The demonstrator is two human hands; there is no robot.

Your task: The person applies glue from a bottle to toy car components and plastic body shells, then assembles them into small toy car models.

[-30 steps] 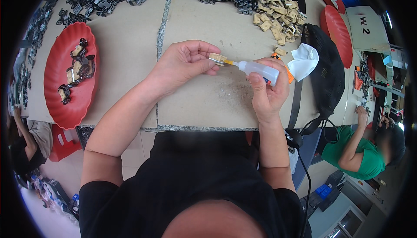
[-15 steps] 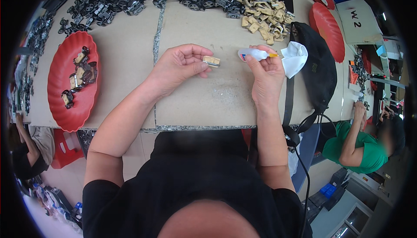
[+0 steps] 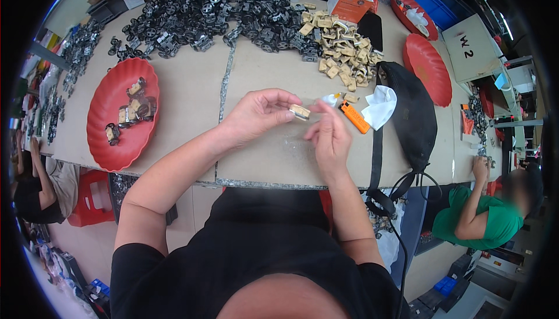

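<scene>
In my left hand (image 3: 265,115), a small tan toy car body (image 3: 300,111) with a shiny lower edge is pinched between thumb and fingers over the table. My right hand (image 3: 331,141) is just to its right, its index finger stretched toward the part and the other fingers loosely bent. Nothing shows in that hand; whether the fingertip touches the part I cannot tell. Beyond the right hand lies a white glue bottle (image 3: 330,100) with a yellow tip, partly hidden by the fingers. Beside it are an orange plastic tool (image 3: 355,118) with a dark end and a crumpled white cloth (image 3: 381,107).
A red scalloped tray (image 3: 108,135) holding several assembled toy cars stands at left. Black wheeled chassis (image 3: 192,19) and tan bodies (image 3: 349,51) are heaped at the back. A black bag (image 3: 414,118) with straps lies right. A person in green (image 3: 471,211) works farther right.
The glue bottle has left my right hand and lies on the table. That hand has moved left to the car body, uncovering the orange tool. The whole view has shifted, showing more at the back.
</scene>
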